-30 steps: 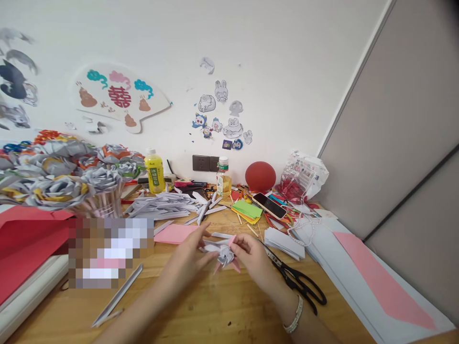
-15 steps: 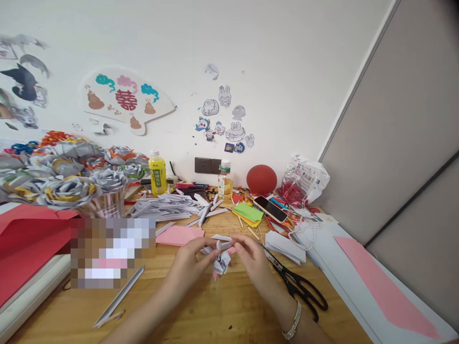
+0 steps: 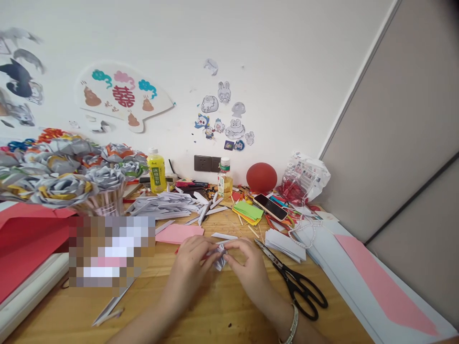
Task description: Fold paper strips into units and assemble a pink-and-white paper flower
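Observation:
A small grey-and-pink folded paper flower (image 3: 219, 256) sits between both of my hands, low over the wooden table (image 3: 215, 310). My left hand (image 3: 191, 265) pinches its left side with curled fingers. My right hand (image 3: 247, 263), a beaded bracelet at the wrist, pinches its right side. Most of the flower is hidden by my fingers. A sheet of pink paper (image 3: 177, 233) lies just behind my hands.
Black scissors (image 3: 292, 282) lie right of my right hand. Grey paper strips (image 3: 165, 205), green and yellow paper (image 3: 247, 211), a phone (image 3: 269, 206), two bottles (image 3: 156, 171), a red ball (image 3: 261, 177) and a bunch of paper roses (image 3: 64, 177) fill the back. Red paper (image 3: 25, 243) lies left.
Both hands have closed in and lowered toward the table, and they now cover more of the paper flower. The pink petals that showed a second ago are hidden.

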`<state>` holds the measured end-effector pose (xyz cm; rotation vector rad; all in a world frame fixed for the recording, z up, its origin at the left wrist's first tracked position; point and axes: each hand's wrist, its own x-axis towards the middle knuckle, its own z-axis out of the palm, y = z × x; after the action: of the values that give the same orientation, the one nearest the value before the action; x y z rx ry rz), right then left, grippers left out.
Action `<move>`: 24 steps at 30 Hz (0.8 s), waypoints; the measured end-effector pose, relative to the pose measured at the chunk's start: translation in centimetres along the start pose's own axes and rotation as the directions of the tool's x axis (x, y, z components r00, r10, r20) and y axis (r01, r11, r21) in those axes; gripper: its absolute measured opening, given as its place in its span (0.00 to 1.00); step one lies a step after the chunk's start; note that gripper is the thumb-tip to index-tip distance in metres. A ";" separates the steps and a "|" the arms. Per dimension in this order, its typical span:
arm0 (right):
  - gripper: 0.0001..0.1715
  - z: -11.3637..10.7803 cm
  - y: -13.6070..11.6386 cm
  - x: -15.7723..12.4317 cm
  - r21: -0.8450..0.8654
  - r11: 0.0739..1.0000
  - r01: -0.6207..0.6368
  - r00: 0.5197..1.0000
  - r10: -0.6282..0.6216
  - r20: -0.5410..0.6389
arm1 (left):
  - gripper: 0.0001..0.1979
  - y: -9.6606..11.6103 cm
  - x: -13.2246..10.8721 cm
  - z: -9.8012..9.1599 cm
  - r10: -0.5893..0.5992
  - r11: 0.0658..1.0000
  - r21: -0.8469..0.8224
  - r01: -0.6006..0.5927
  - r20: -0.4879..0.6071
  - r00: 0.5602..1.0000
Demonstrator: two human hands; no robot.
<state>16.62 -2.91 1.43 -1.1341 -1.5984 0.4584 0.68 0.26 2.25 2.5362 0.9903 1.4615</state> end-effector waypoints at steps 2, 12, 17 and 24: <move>0.10 -0.1 0.0 0.0 0.004 1.000 0.017 1.000 -0.017 -0.010 | 0.05 0.1 0.0 -0.1 0.010 1.000 0.011 -0.010 -0.005 1.000; 0.04 -1.5 -1.3 0.8 -0.019 0.995 -0.101 0.991 0.102 0.091 | 0.10 1.0 0.5 -0.8 -0.099 0.994 -0.019 0.106 0.216 0.971; 0.05 -1.2 -1.2 0.6 -0.008 0.994 -0.111 0.992 0.111 0.064 | 0.08 0.6 0.5 -0.4 -0.130 0.983 -0.090 0.158 0.257 0.958; 0.05 -1.2 -0.9 0.3 -0.017 0.999 -0.049 0.996 0.050 0.076 | 0.06 0.8 0.7 -0.6 -0.274 0.933 -0.145 0.329 0.307 0.912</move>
<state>17.32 -3.35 2.68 -1.1823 -1.6452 0.5291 0.83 -0.17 3.38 2.2449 1.0742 1.0224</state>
